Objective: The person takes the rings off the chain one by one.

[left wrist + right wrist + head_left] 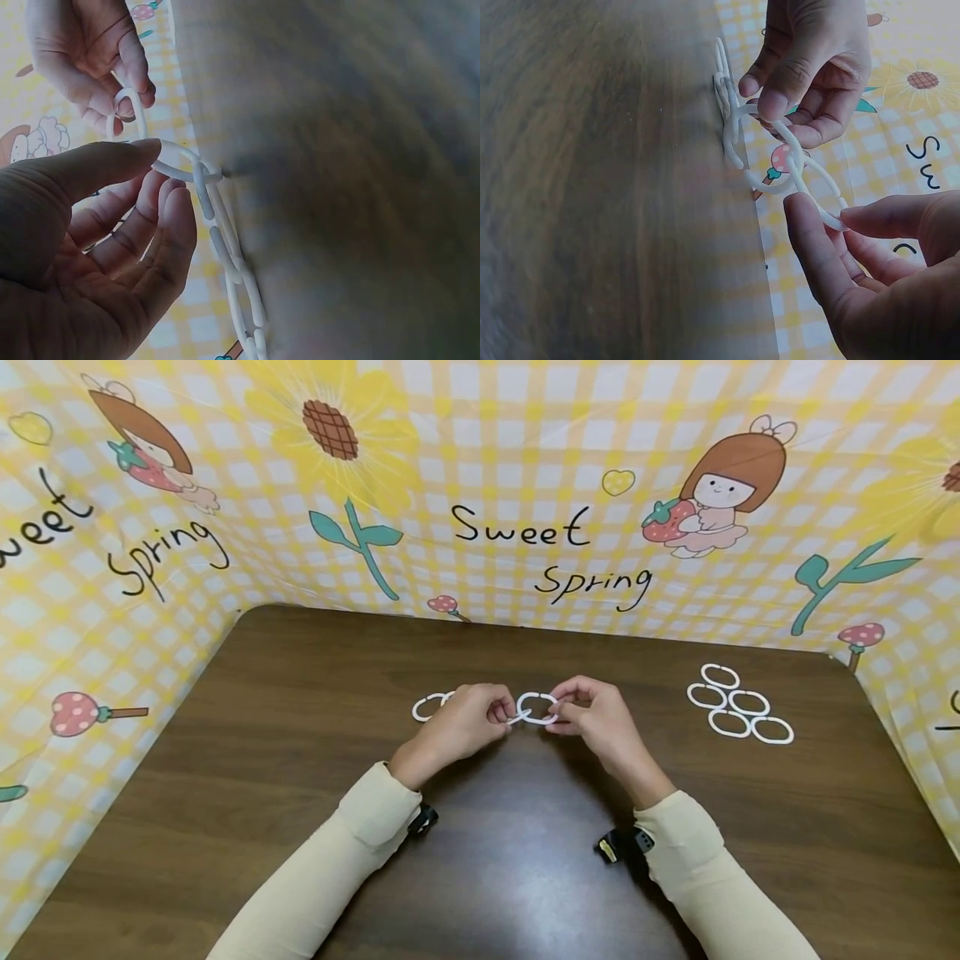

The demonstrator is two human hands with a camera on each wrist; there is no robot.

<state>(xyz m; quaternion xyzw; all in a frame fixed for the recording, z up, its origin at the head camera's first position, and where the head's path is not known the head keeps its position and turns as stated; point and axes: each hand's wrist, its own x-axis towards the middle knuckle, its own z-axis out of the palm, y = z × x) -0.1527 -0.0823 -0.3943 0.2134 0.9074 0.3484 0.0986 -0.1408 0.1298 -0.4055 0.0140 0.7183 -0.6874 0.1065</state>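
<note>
Above the middle of the table, my left hand (468, 718) pinches a white plastic oval chain link (176, 177) between thumb and fingers. Hooked through it is another white link (537, 723), whose far end my right hand (596, 714) pinches. From the left hand's link a short chain of similar links (204, 193) trails along the tabletop. In the head view the left hand hides most of this chain; only a link (415, 707) shows beyond the knuckles.
Several loose white links (720, 666) lie grouped at the right rear of the brown wooden table (480, 877). A yellow checked cloth (510, 435) rises behind the table and at both sides. Black devices (424, 819) sit at both wrists.
</note>
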